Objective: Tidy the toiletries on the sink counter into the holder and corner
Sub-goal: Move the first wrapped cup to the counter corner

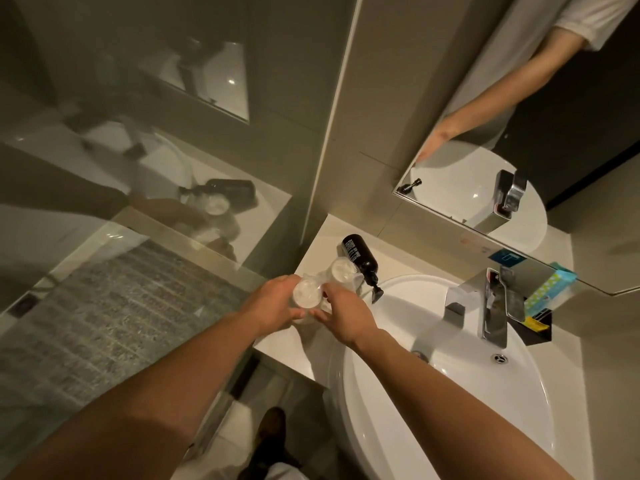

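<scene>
My left hand [273, 304] wraps around a plastic-wrapped clear cup [306, 294] on the counter's left side. My right hand [341, 315] touches the same cup from the right, fingers on its wrap. A second wrapped cup [343, 270] stands just behind it. A black pump bottle [358, 259] stands in the back left corner of the counter [287, 344], touching the second cup. A black holder [535, 329] sits to the right of the tap with small packets in it.
The white basin [450, 393] fills the middle and right. A chrome tap [491, 306] stands at its back. A teal tissue box [550, 284] leans by the mirror [519, 150]. A glass shower wall [121, 271] bounds the left.
</scene>
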`<action>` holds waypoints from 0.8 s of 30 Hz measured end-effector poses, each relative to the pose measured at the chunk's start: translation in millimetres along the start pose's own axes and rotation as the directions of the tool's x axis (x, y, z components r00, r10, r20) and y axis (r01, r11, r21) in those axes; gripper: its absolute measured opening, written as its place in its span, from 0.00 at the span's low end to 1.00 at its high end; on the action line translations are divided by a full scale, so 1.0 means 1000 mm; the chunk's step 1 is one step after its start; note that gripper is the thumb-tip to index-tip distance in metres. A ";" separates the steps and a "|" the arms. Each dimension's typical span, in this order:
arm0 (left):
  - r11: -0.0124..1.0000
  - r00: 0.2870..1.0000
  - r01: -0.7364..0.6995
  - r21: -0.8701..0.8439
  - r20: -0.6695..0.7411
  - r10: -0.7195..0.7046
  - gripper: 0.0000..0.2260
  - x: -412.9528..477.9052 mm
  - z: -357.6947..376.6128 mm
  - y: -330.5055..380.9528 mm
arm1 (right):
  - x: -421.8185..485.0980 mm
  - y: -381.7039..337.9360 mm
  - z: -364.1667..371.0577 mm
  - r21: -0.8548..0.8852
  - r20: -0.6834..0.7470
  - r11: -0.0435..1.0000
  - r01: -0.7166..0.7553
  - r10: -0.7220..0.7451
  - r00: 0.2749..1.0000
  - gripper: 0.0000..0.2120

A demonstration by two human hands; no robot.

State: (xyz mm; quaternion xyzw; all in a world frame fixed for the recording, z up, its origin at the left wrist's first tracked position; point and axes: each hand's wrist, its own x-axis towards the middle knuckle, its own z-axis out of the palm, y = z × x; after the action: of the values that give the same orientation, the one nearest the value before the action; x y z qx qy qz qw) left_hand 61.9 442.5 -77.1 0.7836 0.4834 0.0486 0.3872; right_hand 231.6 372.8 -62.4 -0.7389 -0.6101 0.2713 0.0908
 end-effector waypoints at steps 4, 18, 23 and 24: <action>0.999 0.999 -0.036 0.038 -0.023 0.036 0.27 -0.009 -0.017 0.013 | -0.010 -0.005 -0.013 -0.009 -0.074 0.998 0.056 -0.056 0.996 0.22; 0.938 0.941 -0.323 0.126 -0.059 0.332 0.25 -0.062 -0.024 0.166 | -0.140 0.044 -0.123 0.011 -0.390 0.989 0.145 -0.129 0.912 0.20; 0.870 0.876 -0.476 0.129 -0.023 0.482 0.23 -0.077 0.018 0.256 | -0.220 0.096 -0.164 0.073 -0.529 0.992 0.103 -0.049 0.847 0.20; 0.853 0.859 -0.505 0.136 -0.014 0.511 0.24 -0.079 0.029 0.273 | -0.236 0.108 -0.169 0.086 -0.548 0.993 0.087 -0.025 0.836 0.20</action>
State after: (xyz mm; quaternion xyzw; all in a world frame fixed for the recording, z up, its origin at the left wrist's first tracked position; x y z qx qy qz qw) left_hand 229.8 299.3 104.6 0.9050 0.2711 0.1377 0.2977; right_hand 384.5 156.2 97.2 -0.7614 -0.5648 0.0791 0.3083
